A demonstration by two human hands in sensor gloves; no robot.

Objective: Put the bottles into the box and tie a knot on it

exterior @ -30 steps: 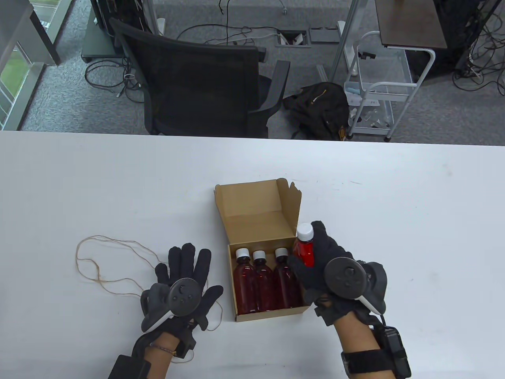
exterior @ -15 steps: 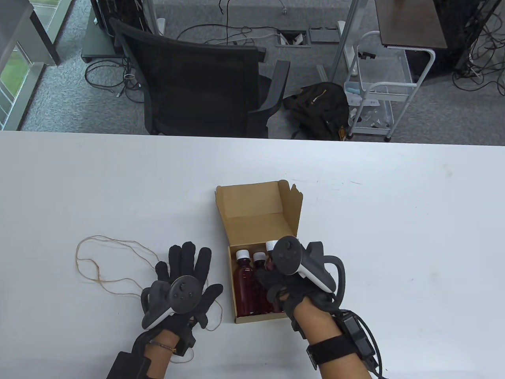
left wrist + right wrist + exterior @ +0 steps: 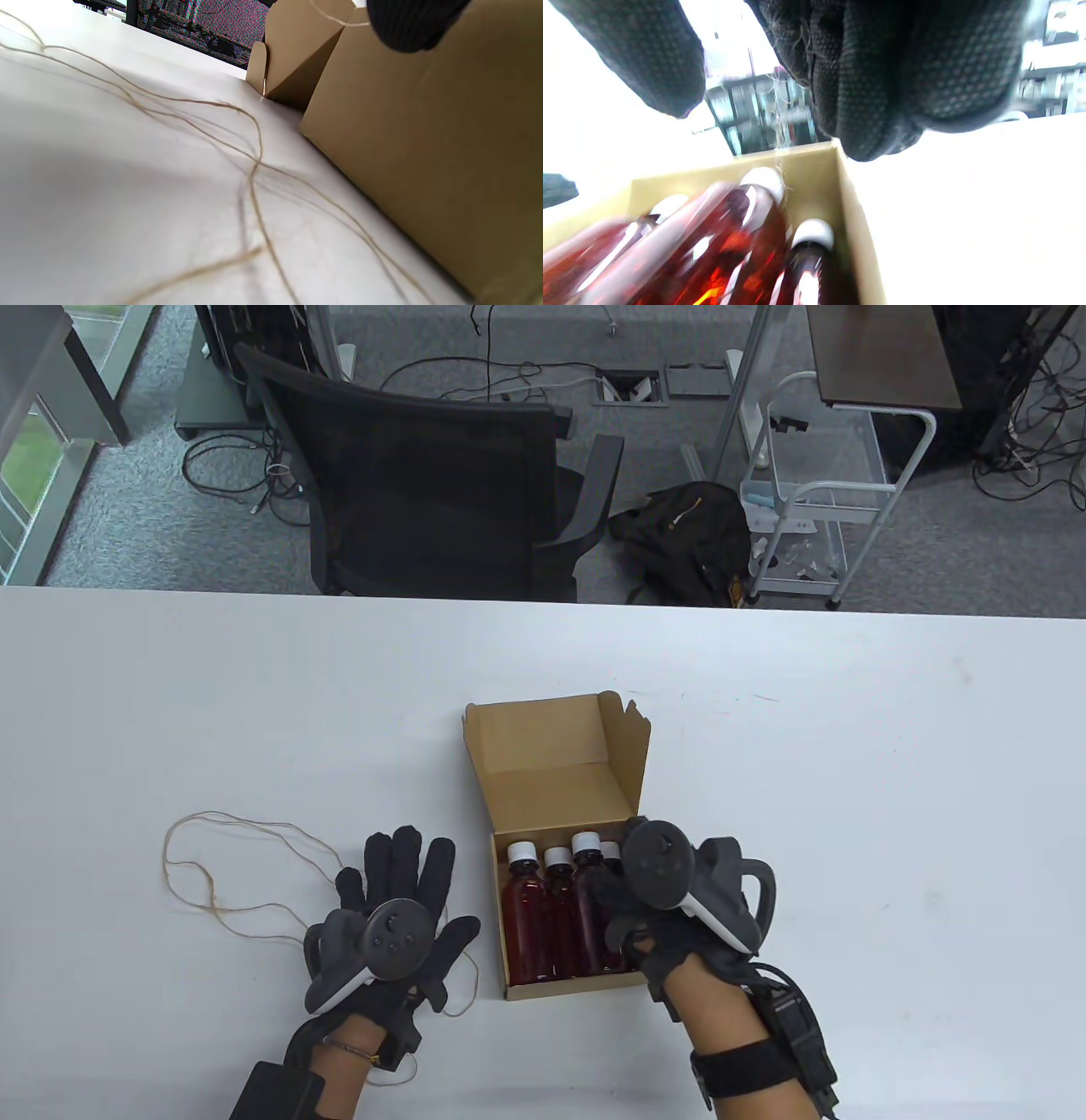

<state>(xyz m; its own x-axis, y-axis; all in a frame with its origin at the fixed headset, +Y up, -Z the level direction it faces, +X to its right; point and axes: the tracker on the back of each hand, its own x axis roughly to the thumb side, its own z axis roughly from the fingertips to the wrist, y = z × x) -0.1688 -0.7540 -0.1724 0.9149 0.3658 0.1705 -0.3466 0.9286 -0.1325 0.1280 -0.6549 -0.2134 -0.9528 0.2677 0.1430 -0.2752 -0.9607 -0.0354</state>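
The open cardboard box [image 3: 551,738] stands in the middle of the table, its lid raised at the far side. Several red bottles [image 3: 543,916] with white caps lie in it side by side; one rests higher than its neighbours. My right hand [image 3: 612,902] hovers over the box's right half. In the right wrist view its fingers [image 3: 882,84] hang loosely above the bottles [image 3: 734,237] and hold nothing. My left hand [image 3: 399,899] lies flat on the table left of the box, fingers spread, on the thin brown string [image 3: 212,882]. The string [image 3: 254,161] runs beside the box wall [image 3: 424,148].
The white table [image 3: 848,772] stretches wide to both sides. Beyond its far edge stand a black office chair [image 3: 441,475], a dark bag [image 3: 679,534] on the floor and a white wire cart [image 3: 814,492].
My right hand carried the last bottle from beside the box down into it and let go; it now sits a little right of where it was. The left hand has not moved.
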